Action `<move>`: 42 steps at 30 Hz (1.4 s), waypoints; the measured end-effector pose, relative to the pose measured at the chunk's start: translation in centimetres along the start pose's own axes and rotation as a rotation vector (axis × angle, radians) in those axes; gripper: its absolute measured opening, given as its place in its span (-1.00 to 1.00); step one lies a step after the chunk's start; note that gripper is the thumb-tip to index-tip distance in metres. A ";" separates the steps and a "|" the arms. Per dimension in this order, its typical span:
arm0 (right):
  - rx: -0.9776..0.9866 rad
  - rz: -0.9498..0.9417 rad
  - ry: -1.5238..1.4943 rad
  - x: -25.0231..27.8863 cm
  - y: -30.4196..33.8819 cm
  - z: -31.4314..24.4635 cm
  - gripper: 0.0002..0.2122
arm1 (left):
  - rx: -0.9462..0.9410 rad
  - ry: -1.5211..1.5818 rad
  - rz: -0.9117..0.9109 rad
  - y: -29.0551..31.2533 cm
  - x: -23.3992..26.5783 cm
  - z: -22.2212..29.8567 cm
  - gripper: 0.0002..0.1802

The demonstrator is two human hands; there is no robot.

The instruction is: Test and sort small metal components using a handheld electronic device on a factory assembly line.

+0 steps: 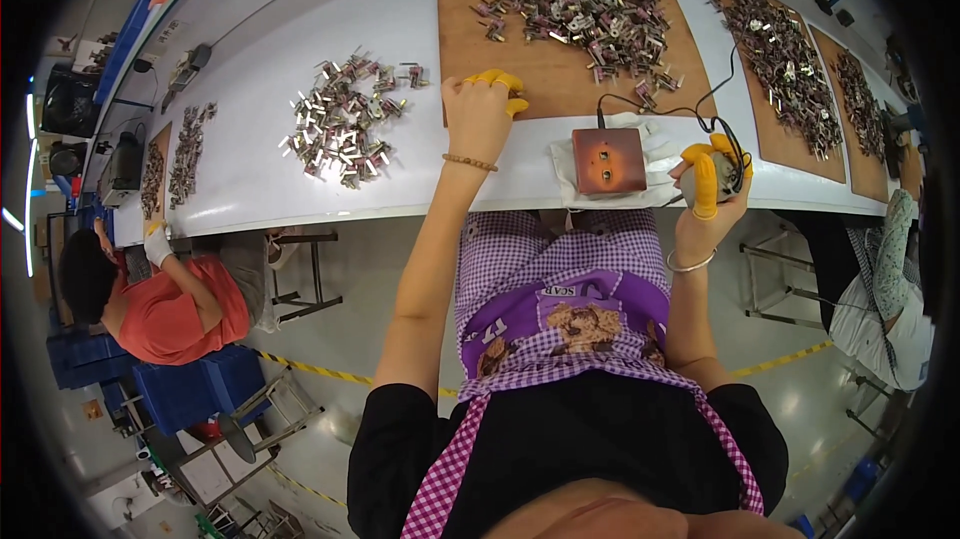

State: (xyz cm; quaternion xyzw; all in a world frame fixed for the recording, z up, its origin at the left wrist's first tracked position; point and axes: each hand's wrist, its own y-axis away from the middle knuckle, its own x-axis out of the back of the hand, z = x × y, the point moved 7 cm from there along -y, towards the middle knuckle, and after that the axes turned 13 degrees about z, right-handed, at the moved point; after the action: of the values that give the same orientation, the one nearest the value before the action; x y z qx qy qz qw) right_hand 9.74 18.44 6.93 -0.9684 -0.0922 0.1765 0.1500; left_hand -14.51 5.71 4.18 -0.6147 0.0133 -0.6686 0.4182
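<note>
Red-brown and square, a small box [622,165] with two openings on its top sits on white cloth [662,151] at the near edge of the desk [250,49]. Take that box as the clock's centre. At 3 o'clock the right hand [712,205] is closed round a grey rounded object [727,179], with a black cord [743,159] looped beside it; fingers hide much of its shape. At 10 o'clock the left hand [480,109] is at the near-left part of a brown board [465,24], fingers bent; whether they pinch anything, I cannot tell. The step in hand seems to be holding the grey object ready beside the box. Any move from here would call for a steady right-hand grip and slack in the cord. Small metal parts [590,19], silvery with pinkish-brown middles, lie heaped at 12 o'clock on the board; a looser pile [345,124] lies at 9 o'clock.
</note>
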 end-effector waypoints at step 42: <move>0.019 -0.199 -0.116 -7.4 0.9 -0.4 -0.57 | 0.215 0.735 0.029 5.8 1.1 9.9 -0.71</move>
State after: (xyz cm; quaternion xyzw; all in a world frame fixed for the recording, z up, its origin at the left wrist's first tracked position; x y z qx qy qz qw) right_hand 3.18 15.74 9.36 -0.9411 -0.1948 0.2176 0.1705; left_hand -2.99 6.21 4.44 -0.2864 0.1010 -0.8360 0.4570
